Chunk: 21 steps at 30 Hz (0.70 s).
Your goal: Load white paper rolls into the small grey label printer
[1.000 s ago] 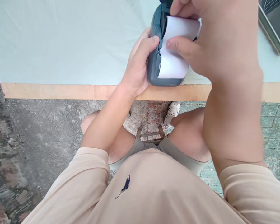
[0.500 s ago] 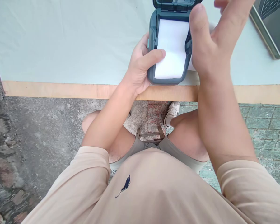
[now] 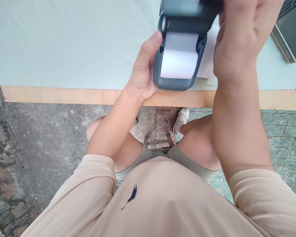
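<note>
The tabletop point(image 3: 64, 49) spread before me under pale, lightly creased cloth, its near edge a strip of bare wood. A dark, flat gadget point(image 3: 291, 29) with a hard metallic rim lay at the far right. The handheld device point(image 3: 174, 85) was right of centre, above the near edge, its smooth blue-grey shell rounded at the corners. My left hand point(image 3: 145, 67) cupped its left side, thumb up along the rim, fingers hidden beneath. My right hand point(image 3: 241, 36) was at the right end of the raised lid point(image 3: 189, 10), fingers bent; with them out of sight and the lid blurred, I couldn't tell how firm its hold was. I judged that the body wanted a steady left grip, the lid an even push, and the paper flat and clear of the hinge. A loose white piece point(image 3: 208, 56) rested just beyond the device's right side. The white paper point(image 3: 180, 59) lay smooth and gently curved in the recess, beside a small, rounded dark fitting point(image 3: 200, 45).
</note>
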Motion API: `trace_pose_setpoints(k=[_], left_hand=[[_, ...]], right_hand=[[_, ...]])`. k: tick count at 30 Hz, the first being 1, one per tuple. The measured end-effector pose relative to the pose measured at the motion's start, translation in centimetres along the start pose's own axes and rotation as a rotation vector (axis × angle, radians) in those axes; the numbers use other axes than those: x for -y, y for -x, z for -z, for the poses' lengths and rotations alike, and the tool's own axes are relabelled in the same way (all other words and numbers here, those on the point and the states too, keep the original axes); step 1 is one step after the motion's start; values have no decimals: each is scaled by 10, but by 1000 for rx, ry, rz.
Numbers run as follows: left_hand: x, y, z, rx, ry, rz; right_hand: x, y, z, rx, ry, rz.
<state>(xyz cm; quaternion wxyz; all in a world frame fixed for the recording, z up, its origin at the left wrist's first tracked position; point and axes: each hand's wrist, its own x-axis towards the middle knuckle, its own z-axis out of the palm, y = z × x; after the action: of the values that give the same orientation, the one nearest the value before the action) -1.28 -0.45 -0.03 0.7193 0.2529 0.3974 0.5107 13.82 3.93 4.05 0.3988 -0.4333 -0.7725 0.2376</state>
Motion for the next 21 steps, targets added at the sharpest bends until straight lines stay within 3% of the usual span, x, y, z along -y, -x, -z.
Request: trace_pose_setpoints(k=[2,3,6,8,11,15,21], left_hand=[[1,0,0,-97,-51,-4],[2,0,-2,-93,-67,-30],[2,1,-9,59,-50,-144],[2,2,-13,94,-26,-171],[3,4,-11,-27,-61,-101],[5,2,-2,-187,-131,10],[4,-11,7,-213,-101,66]], right_hand=[[2,1,0,82,105,85],[3,2,0,104,126,101],[4,2,2,142,145,80],[6,3,5,188,189,66],[9,5,7,261,207,60],[9,7,5,219,133,58],[10,9,14,159,219,3]])
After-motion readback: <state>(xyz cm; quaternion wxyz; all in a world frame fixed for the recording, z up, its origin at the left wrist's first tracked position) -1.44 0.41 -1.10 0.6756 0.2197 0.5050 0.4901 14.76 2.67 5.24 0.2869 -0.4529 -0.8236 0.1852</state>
